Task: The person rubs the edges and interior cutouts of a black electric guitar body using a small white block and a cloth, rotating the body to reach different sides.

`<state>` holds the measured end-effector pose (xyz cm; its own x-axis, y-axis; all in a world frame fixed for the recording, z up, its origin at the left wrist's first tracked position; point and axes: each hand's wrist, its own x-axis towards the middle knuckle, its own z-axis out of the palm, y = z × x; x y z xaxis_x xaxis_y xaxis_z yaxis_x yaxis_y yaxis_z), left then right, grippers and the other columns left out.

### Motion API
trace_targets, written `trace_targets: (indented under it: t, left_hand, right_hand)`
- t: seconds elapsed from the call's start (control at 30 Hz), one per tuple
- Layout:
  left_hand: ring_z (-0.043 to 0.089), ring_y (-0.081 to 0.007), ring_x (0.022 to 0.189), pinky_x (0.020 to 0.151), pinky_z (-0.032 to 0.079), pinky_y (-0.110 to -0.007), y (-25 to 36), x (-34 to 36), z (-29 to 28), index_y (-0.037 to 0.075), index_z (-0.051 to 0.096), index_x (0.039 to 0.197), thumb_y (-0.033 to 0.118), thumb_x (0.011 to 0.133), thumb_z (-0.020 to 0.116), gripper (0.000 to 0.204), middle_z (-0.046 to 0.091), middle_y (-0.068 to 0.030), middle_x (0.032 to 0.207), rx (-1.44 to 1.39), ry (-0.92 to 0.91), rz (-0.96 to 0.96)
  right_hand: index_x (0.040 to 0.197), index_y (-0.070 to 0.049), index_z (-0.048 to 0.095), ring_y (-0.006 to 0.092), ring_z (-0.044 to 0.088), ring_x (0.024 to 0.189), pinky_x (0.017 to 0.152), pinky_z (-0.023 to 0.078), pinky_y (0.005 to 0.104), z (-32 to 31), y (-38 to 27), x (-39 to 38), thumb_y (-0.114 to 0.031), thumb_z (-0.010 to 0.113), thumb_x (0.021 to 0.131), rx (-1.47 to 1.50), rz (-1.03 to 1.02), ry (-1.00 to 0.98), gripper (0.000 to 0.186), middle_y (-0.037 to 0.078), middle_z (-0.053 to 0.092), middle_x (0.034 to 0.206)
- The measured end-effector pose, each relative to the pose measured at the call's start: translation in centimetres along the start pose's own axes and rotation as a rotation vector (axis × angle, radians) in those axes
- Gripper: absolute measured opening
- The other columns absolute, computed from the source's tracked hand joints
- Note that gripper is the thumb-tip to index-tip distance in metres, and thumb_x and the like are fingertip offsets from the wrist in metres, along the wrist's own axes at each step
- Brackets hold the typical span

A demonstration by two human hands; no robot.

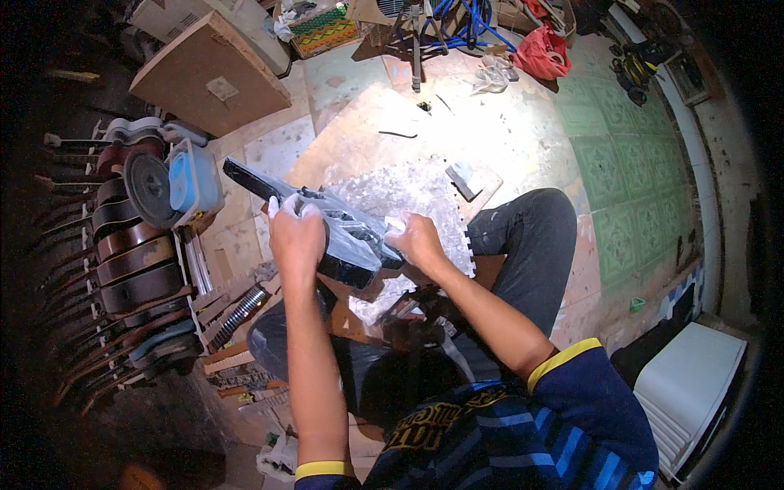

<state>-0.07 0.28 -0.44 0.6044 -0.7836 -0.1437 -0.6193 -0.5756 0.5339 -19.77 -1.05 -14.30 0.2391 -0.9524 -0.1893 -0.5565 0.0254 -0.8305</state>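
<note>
A black, dust-coated piece with cut-out hollows (349, 233) is held tilted above my lap; its exact kind is unclear. My left hand (297, 233) is closed around its left side, near a dark bar-like end that sticks out to the upper left. At its right side, my right hand (416, 241) pinches a small whitish pad or folded sheet (396, 223) against or close to the surface. White dust covers the fingers. Beyond the piece lies a grey, dusty foam mat (400, 192). A dark rectangular block (463, 181) rests by its right edge.
Several guitars (139, 245) stand in a rack at the left, beside a blue tub (186, 180). A brown board (208, 77) leans at the back left. A red bag (541, 55) lies at the back right, and a white appliance (690, 392) stands at the near right.
</note>
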Motion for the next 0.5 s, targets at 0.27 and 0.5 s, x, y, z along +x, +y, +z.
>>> trace_targets:
  t: [0.27, 0.5]
  left_hand:
    - [0.043, -0.0406, 0.14, 0.115, 0.034, -0.04, -0.2, -0.2, -0.3, -0.004, 0.063, 0.127, 0.024, 0.085, 0.055, 0.051, 0.041, -0.0314, 0.15, -0.009, 0.002, 0.001]
    - [0.044, -0.0407, 0.138, 0.114, 0.035, -0.04, 0.4, 0.1, -0.1, -0.004, 0.064, 0.126, 0.023, 0.085, 0.056, 0.05, 0.043, -0.0318, 0.148, 0.014, -0.005, 0.026]
  right_hand:
    - [0.108, 0.004, 0.067, 0.02, 0.068, 0.08, 0.071, 0.053, 0.0327, -2.4, 1.1, -0.4, -0.014, 0.071, 0.085, 0.62, 0.197, -0.002, 0.029, 0.009, 0.072, 0.092]
    - [0.114, 0.005, 0.065, 0.0165, 0.067, 0.088, 0.078, 0.054, 0.0321, -2.7, 1.0, -2.9, -0.011, 0.067, 0.091, 0.741, 0.338, -0.252, 0.028, 0.008, 0.071, 0.1]
